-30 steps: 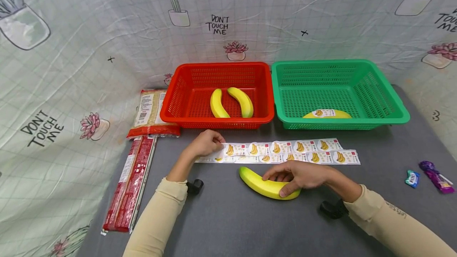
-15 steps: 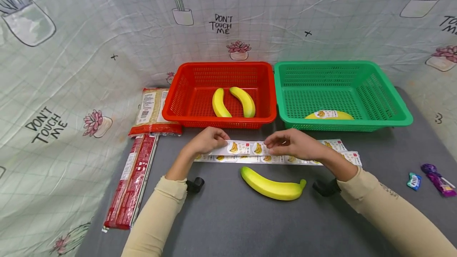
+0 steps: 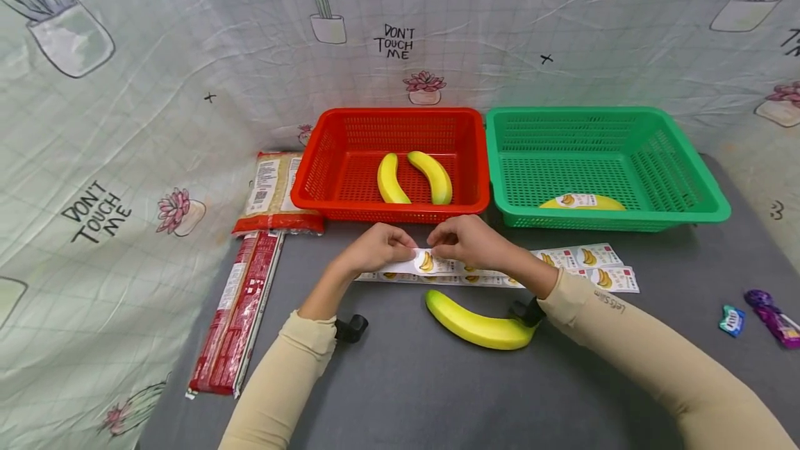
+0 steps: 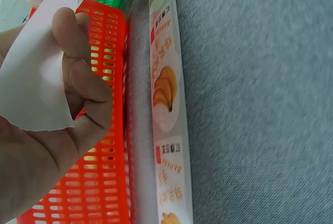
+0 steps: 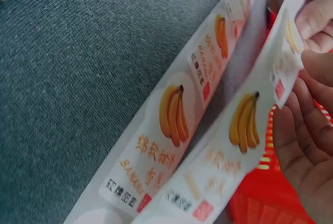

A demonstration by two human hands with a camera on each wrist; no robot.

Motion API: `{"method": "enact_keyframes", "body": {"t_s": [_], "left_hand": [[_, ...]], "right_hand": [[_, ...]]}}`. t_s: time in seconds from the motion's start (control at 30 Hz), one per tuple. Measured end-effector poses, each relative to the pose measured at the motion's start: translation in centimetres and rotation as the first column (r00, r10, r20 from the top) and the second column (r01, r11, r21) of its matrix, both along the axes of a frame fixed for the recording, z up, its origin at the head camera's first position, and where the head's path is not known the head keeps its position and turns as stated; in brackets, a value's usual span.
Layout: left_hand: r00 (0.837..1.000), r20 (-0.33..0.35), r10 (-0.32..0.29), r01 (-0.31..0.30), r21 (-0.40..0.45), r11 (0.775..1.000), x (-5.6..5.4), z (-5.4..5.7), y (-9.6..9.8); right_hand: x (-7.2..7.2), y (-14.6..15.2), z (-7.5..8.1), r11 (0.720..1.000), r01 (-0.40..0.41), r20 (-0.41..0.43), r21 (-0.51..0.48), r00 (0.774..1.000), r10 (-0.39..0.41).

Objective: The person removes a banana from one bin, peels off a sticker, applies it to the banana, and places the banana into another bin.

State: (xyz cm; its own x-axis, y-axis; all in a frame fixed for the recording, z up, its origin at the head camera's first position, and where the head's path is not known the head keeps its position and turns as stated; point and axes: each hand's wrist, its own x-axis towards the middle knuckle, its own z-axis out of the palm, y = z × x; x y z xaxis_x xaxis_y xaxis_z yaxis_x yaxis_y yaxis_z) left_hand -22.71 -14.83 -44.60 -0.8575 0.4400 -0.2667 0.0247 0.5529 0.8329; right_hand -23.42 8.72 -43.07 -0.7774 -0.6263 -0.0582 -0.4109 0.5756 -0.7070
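Observation:
Raised off the table, a strip of banana stickers (image 3: 426,262) spans both hands. My left hand (image 3: 380,250) pinches its left end; the strip's white backing (image 4: 39,73) curls over the fingers in the left wrist view. My right hand (image 3: 470,244) pinches a sticker (image 5: 281,78) on that strip, its edge standing away from the backing in the right wrist view. A second sticker strip (image 3: 615,279) lies flat beneath. In front of both strips rests a yellow banana (image 3: 475,325), its right end partly covered by the right wrist's camera.
Behind the hands stands a red basket (image 3: 394,211) with two bananas (image 3: 431,176). Beside it, a green basket (image 3: 615,219) contains a labelled banana (image 3: 600,203). Packaged goods, a grain bag (image 3: 271,186) and a red packet (image 3: 237,318), lie left; wrapped sweets (image 3: 771,318) lie right.
My right hand has let go of the banana, moved up and left to the sticker strip, and now works close beside my left hand. The strip has been lifted.

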Motion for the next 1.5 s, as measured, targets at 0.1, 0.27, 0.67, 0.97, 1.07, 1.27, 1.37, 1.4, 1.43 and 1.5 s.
{"method": "enact_keyframes", "body": {"t_s": [0.1,0.27,0.67,0.97,1.07,1.27,1.37,1.4,1.43,1.5], "left_hand": [[1.0,0.0,0.004,-0.004,0.001,1.0,0.1,-0.1,0.3],[1.0,-0.006,0.019,-0.019,-0.002,1.0,0.2,-0.1,0.5],[1.0,0.003,0.017,-0.017,-0.003,1.0,0.1,-0.3,0.4],[1.0,0.001,0.023,-0.023,-0.005,1.0,0.2,-0.2,0.2],[1.0,0.002,0.028,-0.028,-0.005,1.0,0.1,-0.3,0.1],[0.999,0.002,0.039,-0.039,-0.021,0.999,0.0,-0.6,-0.1],[1.0,-0.01,0.027,-0.027,-0.039,0.999,0.0,-0.9,-0.3],[1.0,-0.019,0.023,-0.024,-0.046,0.999,-0.1,-1.0,-0.5],[0.999,-0.029,0.019,-0.02,-0.054,0.998,-0.2,-1.1,-0.6],[0.999,-0.052,0.014,-0.018,-0.081,0.997,-0.3,-1.2,-0.8]], "right_hand": [[0.0,-0.4,-0.3,1.0,0.009,0.005,-0.003,1.0,-0.009],[0.0,-0.5,-0.6,1.0,0.018,0.005,-0.006,1.0,-0.018],[0.0,-0.5,-1.0,0.999,0.01,0.028,-0.036,1.0,-0.009],[0.2,0.0,-0.9,0.998,-0.019,-0.004,-0.06,1.0,0.018],[0.4,0.2,-0.8,0.996,-0.018,-0.022,-0.09,1.0,0.016],[0.4,0.8,-0.9,0.988,0.023,0.005,-0.155,1.0,-0.023],[0.5,1.3,-0.7,0.98,0.055,0.027,-0.192,0.998,-0.05],[0.5,1.5,-0.6,0.977,0.062,0.032,-0.204,0.998,-0.057],[0.6,1.7,-0.5,0.974,0.07,0.036,-0.215,0.997,-0.064],[0.7,2.1,-0.4,0.969,0.08,0.043,-0.235,0.996,-0.072]]}}
